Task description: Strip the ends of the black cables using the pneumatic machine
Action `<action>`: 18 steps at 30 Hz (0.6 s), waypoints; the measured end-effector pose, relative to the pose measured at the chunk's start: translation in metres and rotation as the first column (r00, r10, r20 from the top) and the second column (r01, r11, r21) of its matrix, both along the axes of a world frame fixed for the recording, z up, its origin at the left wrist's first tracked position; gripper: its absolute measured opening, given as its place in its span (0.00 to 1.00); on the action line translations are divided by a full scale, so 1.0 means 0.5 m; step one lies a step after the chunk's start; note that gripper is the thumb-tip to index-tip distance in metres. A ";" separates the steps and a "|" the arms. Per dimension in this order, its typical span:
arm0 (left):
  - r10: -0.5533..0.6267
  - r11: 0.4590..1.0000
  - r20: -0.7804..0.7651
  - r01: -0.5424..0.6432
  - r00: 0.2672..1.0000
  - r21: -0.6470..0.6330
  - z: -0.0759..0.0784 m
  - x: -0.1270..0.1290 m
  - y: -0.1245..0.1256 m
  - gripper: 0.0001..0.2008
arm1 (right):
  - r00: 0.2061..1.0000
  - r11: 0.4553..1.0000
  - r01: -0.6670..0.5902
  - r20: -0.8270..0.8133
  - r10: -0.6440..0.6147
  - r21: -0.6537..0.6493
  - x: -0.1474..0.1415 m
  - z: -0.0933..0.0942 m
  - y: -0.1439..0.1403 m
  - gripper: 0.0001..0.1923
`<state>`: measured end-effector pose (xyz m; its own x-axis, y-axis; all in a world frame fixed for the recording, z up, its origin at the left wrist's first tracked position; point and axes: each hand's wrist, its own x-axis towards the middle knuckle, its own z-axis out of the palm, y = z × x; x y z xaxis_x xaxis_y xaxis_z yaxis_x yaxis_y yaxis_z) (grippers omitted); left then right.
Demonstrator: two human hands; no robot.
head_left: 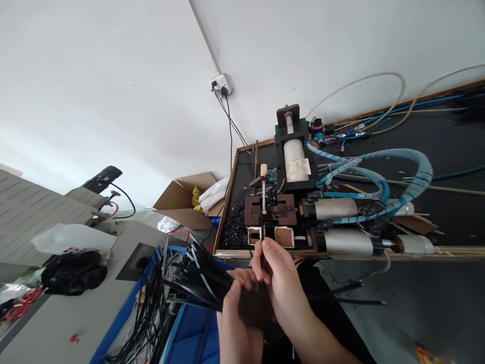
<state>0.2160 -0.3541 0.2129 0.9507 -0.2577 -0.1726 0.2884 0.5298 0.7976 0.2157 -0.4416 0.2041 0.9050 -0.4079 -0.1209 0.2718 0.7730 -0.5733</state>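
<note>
My left hand (235,308) is closed around a thick bundle of black cables (200,275), whose cut ends fan out to the left. My right hand (282,283) pinches a single thin black cable (262,228) between thumb and fingers. This cable points away from me, up to the brown metal jaws (252,211) of a pneumatic machine; whether its tip is inside them I cannot tell. Just below the jaws are two small white-edged openings, and a brown pad (284,236) fills the right one. The hands are close together at the bench's front edge.
Silver air cylinders (337,208) and blue hoses (407,156) lie right of the jaws. Small black scraps (235,220) cover the bench's left end. At lower left stands a blue crate (189,336) beside more cables (142,313); a cardboard box (176,199) is behind.
</note>
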 end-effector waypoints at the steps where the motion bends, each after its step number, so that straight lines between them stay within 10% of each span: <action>1: 0.020 1.000 0.004 -0.020 1.000 0.000 -0.001 -0.002 -0.001 0.11 | 1.000 1.000 0.001 0.002 -0.001 0.018 0.001 -0.001 0.001 0.22; 10: 0.016 0.999 0.093 -0.018 0.996 0.030 -0.010 -0.007 0.022 0.12 | 0.997 0.946 -0.081 0.028 0.076 0.313 -0.009 -0.002 0.016 0.19; 18: 0.028 1.000 -0.028 -0.028 0.999 0.014 -0.010 -0.005 0.034 0.12 | 0.991 0.992 -0.114 0.073 0.111 0.045 -0.018 -0.005 0.028 0.18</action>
<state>0.2132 -0.3371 0.2079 0.9523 -0.2283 -0.2024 0.2957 0.5272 0.7966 0.2068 -0.4278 0.2013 0.9517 -0.2983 -0.0732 0.2197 0.8277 -0.5163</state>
